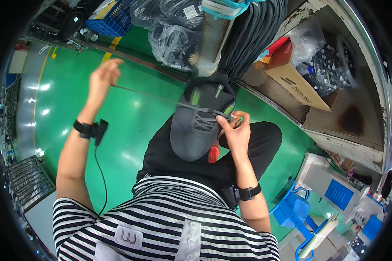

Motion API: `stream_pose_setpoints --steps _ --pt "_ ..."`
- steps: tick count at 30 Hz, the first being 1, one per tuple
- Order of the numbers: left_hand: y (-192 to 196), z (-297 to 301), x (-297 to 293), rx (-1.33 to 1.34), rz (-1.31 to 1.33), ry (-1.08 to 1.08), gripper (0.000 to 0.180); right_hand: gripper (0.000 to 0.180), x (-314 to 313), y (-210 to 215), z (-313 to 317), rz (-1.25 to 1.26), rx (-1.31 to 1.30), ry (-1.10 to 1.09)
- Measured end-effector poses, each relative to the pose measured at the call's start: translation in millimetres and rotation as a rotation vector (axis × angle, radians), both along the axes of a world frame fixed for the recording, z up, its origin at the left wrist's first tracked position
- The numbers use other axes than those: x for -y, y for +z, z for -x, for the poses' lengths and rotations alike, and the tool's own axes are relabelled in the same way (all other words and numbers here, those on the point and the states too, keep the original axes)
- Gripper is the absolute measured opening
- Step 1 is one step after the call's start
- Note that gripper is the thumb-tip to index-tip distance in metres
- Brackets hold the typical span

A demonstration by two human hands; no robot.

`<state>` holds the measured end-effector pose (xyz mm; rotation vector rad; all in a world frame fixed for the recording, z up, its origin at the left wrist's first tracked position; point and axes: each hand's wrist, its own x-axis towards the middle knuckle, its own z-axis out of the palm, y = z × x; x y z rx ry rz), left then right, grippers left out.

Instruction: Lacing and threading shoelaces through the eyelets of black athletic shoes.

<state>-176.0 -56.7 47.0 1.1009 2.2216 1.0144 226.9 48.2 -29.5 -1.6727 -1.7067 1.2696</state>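
A dark grey sneaker (188, 137) with green patches by its collar lies over my lap, toe toward me. Grey shoelace (204, 122) criss-crosses its front. One length of that lace runs taut from the sneaker out to the left. My left hand (103, 77), raised over the floor, is closed on the far end of this length; it is slightly blurred. At the sneaker's right side, my right hand (236, 130) pinches the lace near the upper eyelets, thumb against the shoe. What lies deeper in its fingers is hidden. A red object (214, 154) shows below the shoe.
Beyond the sneaker stands a rusty metal post (213, 41), with a thick bundle of dark laces (259, 37) hanging beside it. Clear plastic bags (172, 43) lie behind. On the right-hand metal bench rests a cardboard box (298, 85) of small bagged parts. A blue stool (292, 209) stands lower right.
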Motion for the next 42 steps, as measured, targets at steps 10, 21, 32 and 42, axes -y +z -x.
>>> stream_pose_setpoints --steps 10,21,32,42 --pt "19 -67 -13 -0.351 -0.14 -0.398 0.028 0.012 25 27 2 -0.268 -0.276 0.252" --pt "10 -175 -80 -0.386 0.021 -1.113 0.014 0.015 18 11 9 -0.849 -0.049 0.423" --pt "34 -140 -83 0.025 0.259 -1.113 0.01 0.052 36 10 -32 -0.191 -0.222 0.487" --pt "-30 -157 -23 -0.781 -0.408 -0.866 0.036 0.021 -8 12 -98 0.226 -0.707 0.05"
